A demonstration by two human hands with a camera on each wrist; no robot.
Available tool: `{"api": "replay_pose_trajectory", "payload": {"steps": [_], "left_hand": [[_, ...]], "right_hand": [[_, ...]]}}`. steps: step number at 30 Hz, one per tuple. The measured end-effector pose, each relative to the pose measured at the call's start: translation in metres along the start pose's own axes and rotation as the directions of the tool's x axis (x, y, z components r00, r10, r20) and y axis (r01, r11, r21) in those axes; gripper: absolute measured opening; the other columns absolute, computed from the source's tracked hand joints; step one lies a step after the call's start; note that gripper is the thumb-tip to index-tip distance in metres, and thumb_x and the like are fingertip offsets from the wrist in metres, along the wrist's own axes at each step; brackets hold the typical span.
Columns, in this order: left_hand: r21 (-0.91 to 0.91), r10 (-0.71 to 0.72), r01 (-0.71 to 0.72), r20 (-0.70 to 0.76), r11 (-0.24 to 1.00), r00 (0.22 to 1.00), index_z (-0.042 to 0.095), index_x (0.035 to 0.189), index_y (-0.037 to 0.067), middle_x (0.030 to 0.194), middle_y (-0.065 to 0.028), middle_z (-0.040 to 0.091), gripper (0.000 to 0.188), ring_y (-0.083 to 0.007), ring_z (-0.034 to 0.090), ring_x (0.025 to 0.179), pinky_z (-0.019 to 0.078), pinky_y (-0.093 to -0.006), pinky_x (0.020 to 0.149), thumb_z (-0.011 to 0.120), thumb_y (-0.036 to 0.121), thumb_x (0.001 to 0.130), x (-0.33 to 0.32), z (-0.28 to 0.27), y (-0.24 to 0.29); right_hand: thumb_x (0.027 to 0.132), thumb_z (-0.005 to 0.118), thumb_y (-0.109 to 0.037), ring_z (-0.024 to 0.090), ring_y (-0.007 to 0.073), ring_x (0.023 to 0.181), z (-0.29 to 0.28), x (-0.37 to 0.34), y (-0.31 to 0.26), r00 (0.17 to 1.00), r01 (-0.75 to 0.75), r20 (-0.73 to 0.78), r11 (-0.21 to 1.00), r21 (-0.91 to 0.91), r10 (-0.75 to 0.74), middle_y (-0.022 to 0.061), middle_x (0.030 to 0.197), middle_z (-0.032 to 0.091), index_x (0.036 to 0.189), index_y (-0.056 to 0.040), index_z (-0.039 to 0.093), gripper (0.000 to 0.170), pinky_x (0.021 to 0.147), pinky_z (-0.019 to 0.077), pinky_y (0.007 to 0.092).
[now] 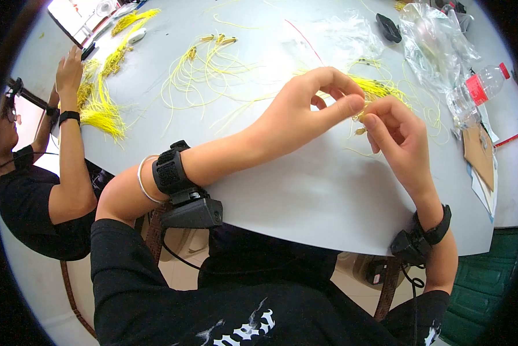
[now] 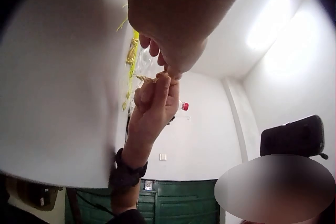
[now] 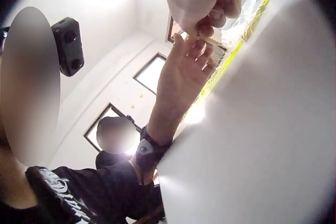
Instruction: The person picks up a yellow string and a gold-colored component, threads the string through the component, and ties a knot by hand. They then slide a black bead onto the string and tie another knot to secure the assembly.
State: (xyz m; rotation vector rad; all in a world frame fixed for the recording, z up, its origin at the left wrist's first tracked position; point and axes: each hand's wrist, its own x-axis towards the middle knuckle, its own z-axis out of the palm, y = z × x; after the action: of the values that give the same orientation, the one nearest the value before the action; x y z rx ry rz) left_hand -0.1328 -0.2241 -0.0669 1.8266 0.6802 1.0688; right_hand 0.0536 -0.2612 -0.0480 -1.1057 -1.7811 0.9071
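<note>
Both hands meet above the table, fingertips almost touching. A small gold coiled piece [image 2: 143, 78] sticks out from the right hand [image 2: 152, 103], whose thumb and forefinger pinch it; the right wrist view shows the same coiled piece [image 3: 212, 41]. My left hand [image 1: 305, 106] comes in from the left, its thumb and forefinger pinched together at the piece's end, which the fingertips hide. In the head view the right hand [image 1: 400, 135] has its other fingers curled, with a gold bit [image 1: 360, 131] visible just below its fingertips. Yellow strands [image 1: 377, 87] lie behind the hands.
Bundles of yellow strands [image 1: 106, 118] lie at the left, and loose strands with gold ends [image 1: 218, 40] at the back. Clear plastic bags [image 1: 435, 43], a red-capped bottle [image 1: 484, 86] and brown card [image 1: 478, 155] are at the right. Another person [image 1: 40, 202] sits at the left.
</note>
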Motion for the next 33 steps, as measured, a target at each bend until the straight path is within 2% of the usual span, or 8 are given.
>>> {"api": "replay_pose_trajectory", "payload": {"steps": [4, 10, 13, 16, 19, 22, 28, 33], "left_hand": [[0.041, -0.035, 0.032, 0.066, 0.999, 0.997, 0.063, 0.099, 0.002, 0.096, -0.0052, 0.063, 0.022, -0.009, 0.057, 0.088, 0.0444, -0.0231, 0.074, 0.062, 0.018, 0.085, 0.0, -0.003, 0.0], [0.0, -0.151, 0.152, 0.11, 0.988, 0.982, 0.064, 0.095, 0.001, 0.087, -0.0042, 0.064, 0.018, -0.0094, 0.058, 0.081, 0.0471, -0.0238, 0.075, 0.061, 0.016, 0.085, -0.001, -0.002, 0.0], [-0.034, -0.101, 0.109, 0.167, 0.994, 0.981, 0.063, 0.093, 0.0, 0.086, -0.0038, 0.063, 0.018, -0.0092, 0.058, 0.082, 0.0469, -0.0242, 0.076, 0.06, 0.016, 0.085, -0.001, 0.002, -0.005], [-0.016, -0.024, 0.027, 0.162, 1.0, 0.986, 0.061, 0.093, 0.0, 0.087, -0.0037, 0.062, 0.019, -0.0092, 0.057, 0.082, 0.0468, -0.0241, 0.077, 0.06, 0.018, 0.086, -0.001, 0.003, -0.009], [-0.049, -0.024, 0.032, 0.171, 0.998, 0.985, 0.06, 0.094, 0.0, 0.088, -0.0034, 0.061, 0.022, -0.008, 0.056, 0.083, 0.0462, -0.0238, 0.077, 0.06, 0.02, 0.086, -0.002, 0.004, -0.008], [-0.121, -0.169, 0.193, 0.185, 0.974, 0.968, 0.059, 0.095, 0.0, 0.089, -0.0024, 0.06, 0.025, -0.0065, 0.055, 0.083, 0.0454, -0.0232, 0.076, 0.06, 0.023, 0.087, -0.003, 0.006, -0.001], [-0.147, -0.133, 0.16, 0.182, 0.976, 0.974, 0.061, 0.093, 0.002, 0.086, 0.0004, 0.06, 0.025, -0.004, 0.052, 0.079, 0.0425, -0.0196, 0.07, 0.062, 0.026, 0.085, 0.0, 0.003, -0.012], [-0.125, -0.247, 0.268, 0.157, 0.955, 0.956, 0.062, 0.091, 0.004, 0.08, 0.0017, 0.059, 0.025, -0.003, 0.05, 0.072, 0.0391, -0.0184, 0.063, 0.064, 0.028, 0.083, 0.0, 0.002, 0.001]], "right_hand": [[0.086, 0.056, -0.007, 0.045, 0.0012, 0.051, 0.001, -0.001, -0.002, 1.0, -0.009, 0.01, 0.996, -0.093, 0.01, -0.0025, 0.061, 0.054, 0.083, -0.0018, 0.055, 0.006, 0.046, 0.0327, 0.0162], [0.087, 0.055, -0.006, 0.041, 0.0006, 0.051, 0.002, -0.002, -0.001, 0.996, 0.045, -0.064, 0.984, -0.171, -0.057, -0.0022, 0.058, 0.052, 0.083, -0.0018, 0.053, 0.006, 0.045, 0.029, 0.0172], [0.087, 0.053, -0.007, 0.039, 0.0007, 0.05, 0.0, -0.002, -0.002, 0.996, 0.023, -0.075, 0.981, -0.192, -0.038, -0.0025, 0.057, 0.05, 0.083, -0.0018, 0.052, 0.007, 0.044, 0.0276, 0.0181], [0.088, 0.053, -0.008, 0.037, 0.0009, 0.05, 0.0, -0.002, 0.001, 0.997, 0.003, -0.07, 0.987, -0.16, -0.014, -0.003, 0.056, 0.048, 0.084, -0.002, 0.052, 0.007, 0.045, 0.0267, 0.0185], [0.088, 0.053, -0.008, 0.037, 0.0011, 0.05, -0.001, -0.002, 0.0, 0.996, 0.016, -0.085, 0.984, -0.178, -0.032, -0.003, 0.055, 0.047, 0.085, -0.0021, 0.052, 0.007, 0.045, 0.0272, 0.0187], [0.088, 0.053, -0.009, 0.037, 0.0014, 0.05, 0.002, -0.002, 0.002, 0.997, 0.024, -0.075, 0.989, -0.143, -0.035, -0.0027, 0.056, 0.047, 0.084, -0.0022, 0.052, 0.007, 0.045, 0.0275, 0.0192], [0.088, 0.054, -0.008, 0.038, 0.0023, 0.05, 0.004, -0.003, 0.001, 0.995, 0.031, -0.087, 0.983, -0.182, -0.048, -0.002, 0.056, 0.048, 0.084, -0.0027, 0.051, 0.006, 0.045, 0.0282, 0.0194], [0.088, 0.053, -0.007, 0.04, 0.0029, 0.048, 0.004, -0.002, 0.001, 0.994, 0.054, -0.078, 0.981, -0.189, -0.07, -0.0008, 0.055, 0.049, 0.084, -0.0028, 0.051, 0.006, 0.044, 0.0292, 0.0199]]}}
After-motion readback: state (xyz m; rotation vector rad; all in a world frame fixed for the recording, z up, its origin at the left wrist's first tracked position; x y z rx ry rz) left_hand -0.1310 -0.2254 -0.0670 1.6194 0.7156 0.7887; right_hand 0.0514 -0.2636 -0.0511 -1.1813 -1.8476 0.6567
